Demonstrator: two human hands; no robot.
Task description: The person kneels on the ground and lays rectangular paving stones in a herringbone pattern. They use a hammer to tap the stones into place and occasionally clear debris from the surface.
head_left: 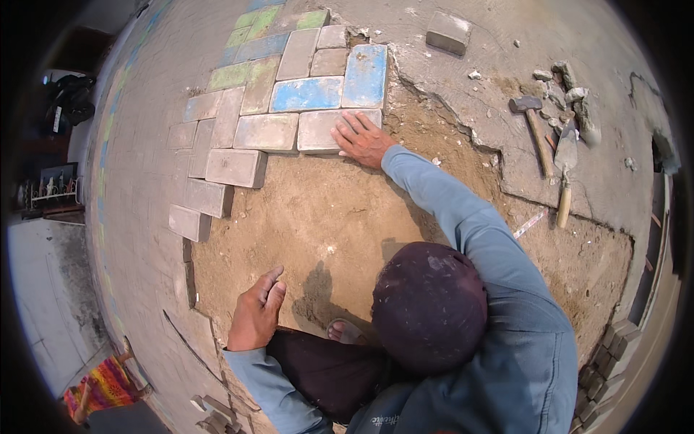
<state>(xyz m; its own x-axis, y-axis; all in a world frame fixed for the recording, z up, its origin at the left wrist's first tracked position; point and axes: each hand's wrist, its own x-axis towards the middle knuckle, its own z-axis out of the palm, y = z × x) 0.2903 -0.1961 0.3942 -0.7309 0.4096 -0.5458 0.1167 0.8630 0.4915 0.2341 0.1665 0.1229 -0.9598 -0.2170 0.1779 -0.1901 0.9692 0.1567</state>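
Observation:
My right hand (363,140) reaches forward, its spread fingers lying flat on the right end of a grey paving block (320,129). That block sits at the edge of the laid pavers, next to another grey block (265,132) and below a blue-painted paver (365,76). Near my knee, my left hand (255,311) is raised over the sand with nothing in it, thumb and fingers apart. Between the hands lies a bed of bare sand (311,217). Several loose-edged blocks, among them a tilted grey one (236,168), border the sand on the left.
To the right, a hammer (538,134) and a pointed trowel (566,163) lie on broken concrete beside rubble chunks (564,90). A single block (449,32) rests farther back. Stacked blocks (603,365) stand at the lower right. A white measuring strip (530,224) lies on the sand.

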